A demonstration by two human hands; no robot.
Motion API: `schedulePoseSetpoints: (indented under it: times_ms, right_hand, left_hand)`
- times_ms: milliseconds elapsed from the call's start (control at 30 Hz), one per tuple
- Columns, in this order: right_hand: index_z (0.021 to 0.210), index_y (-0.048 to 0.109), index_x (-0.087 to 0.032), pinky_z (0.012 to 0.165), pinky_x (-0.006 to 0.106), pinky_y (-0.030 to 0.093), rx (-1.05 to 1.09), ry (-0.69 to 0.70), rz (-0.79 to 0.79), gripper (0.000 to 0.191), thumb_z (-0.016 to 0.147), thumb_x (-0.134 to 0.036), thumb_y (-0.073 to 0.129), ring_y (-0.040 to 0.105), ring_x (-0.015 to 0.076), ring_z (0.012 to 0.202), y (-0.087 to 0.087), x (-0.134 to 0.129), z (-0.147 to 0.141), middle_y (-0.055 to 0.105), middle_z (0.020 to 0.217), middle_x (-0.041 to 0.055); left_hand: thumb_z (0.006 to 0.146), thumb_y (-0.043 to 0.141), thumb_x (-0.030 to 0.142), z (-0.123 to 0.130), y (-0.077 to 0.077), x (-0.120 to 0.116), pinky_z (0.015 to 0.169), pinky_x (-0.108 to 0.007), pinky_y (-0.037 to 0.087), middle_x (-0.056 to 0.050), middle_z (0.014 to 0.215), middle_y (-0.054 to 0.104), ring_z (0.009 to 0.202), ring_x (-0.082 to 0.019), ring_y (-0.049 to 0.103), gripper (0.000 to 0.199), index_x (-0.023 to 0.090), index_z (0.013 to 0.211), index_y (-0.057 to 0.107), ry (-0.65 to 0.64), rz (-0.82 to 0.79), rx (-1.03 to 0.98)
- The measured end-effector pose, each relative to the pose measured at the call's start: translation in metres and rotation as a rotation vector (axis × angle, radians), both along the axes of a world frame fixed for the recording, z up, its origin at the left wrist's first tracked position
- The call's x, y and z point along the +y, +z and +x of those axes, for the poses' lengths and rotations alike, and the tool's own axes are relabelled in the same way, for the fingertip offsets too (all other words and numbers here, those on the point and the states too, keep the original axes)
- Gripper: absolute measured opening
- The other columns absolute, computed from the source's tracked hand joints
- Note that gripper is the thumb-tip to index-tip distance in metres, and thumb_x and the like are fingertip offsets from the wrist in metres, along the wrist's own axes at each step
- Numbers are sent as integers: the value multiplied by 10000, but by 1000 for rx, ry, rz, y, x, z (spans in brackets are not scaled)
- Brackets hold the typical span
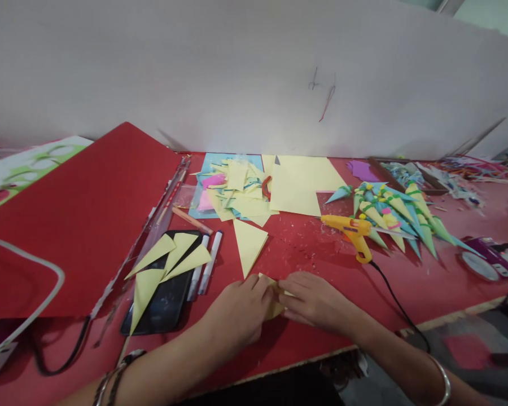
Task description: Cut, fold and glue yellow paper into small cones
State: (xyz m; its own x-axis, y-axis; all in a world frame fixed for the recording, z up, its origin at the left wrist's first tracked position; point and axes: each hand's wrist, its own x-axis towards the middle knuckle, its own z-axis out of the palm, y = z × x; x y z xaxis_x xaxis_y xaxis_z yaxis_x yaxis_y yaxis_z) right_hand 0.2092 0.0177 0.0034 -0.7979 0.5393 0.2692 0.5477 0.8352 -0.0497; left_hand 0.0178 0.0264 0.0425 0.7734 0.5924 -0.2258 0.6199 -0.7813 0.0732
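Between my two hands, close to the table's front edge, is a small piece of pale yellow paper (pixel 274 309), mostly covered by fingers. My left hand (pixel 243 307) has its fingers closed on the paper's left side. From the right, my right hand (pixel 313 299) grips the same piece with bent fingers. Just beyond them a yellow paper triangle (pixel 249 245) lies flat on the red table. Several yellow paper cones (pixel 146 290) rest on a dark phone-like slab (pixel 169 310) to the left, beside two white marker pens (pixel 211 262).
A yellow glue gun (pixel 355 231) lies at right, its black cord (pixel 395 299) running off the front edge. Behind it are heaped decorated paper cones (pixel 423 223). Paper scraps (pixel 241 197) and yellow sheets (pixel 300 189) sit at the back. A large red board (pixel 88 225) covers the left.
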Motion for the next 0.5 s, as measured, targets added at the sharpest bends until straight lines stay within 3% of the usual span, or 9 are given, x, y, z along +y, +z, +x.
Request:
schedulePoseSetpoints:
  times_ms: [100, 167, 267, 367, 500]
  right_hand:
    - [815, 606, -145, 727, 293, 415, 50, 59, 132, 187, 882, -150, 432, 524, 135, 697, -1, 0, -3, 616, 740, 24]
    - [794, 607, -148, 705, 279, 402, 128, 6, 147, 232, 891, -130, 398, 508, 128, 667, 2, 1, -5, 605, 700, 19]
    - [757, 607, -158, 603, 264, 364, 258, -129, 102, 300, 913, -180, 353, 473, 127, 611, 10, 1, -9, 576, 642, 21]
    - [663, 587, -163, 522, 262, 299, 336, -190, 55, 379, 928, -234, 326, 413, 122, 528, 18, 2, -15, 515, 545, 6]
    - [578, 530, -172, 491, 237, 279, 408, -210, -92, 463, 944, -296, 276, 377, 100, 482, 30, 4, -21, 478, 502, -13]
  left_hand:
    - [701, 619, 295, 0, 4, -2, 611, -341, 506, -113, 987, 608, 843, -251, 583, 368, 124, 1019, 545, 6, 20, -17]
    - [696, 639, 304, -1, 5, -2, 617, -342, 497, -90, 896, 636, 779, -238, 598, 326, 124, 956, 561, -1, 77, -64]
    - [767, 512, 103, -2, 6, -1, 602, -313, 465, -35, 676, 623, 622, -185, 590, 84, 134, 828, 561, -70, 301, -189]
    - [794, 373, 26, -3, 11, 0, 582, -312, 431, -25, 596, 582, 538, -170, 548, 203, 137, 792, 544, -107, 533, -283]
    - [814, 365, 66, -5, 21, 2, 480, -300, 344, 4, 530, 511, 443, -153, 457, 194, 163, 716, 503, -149, 668, -330]
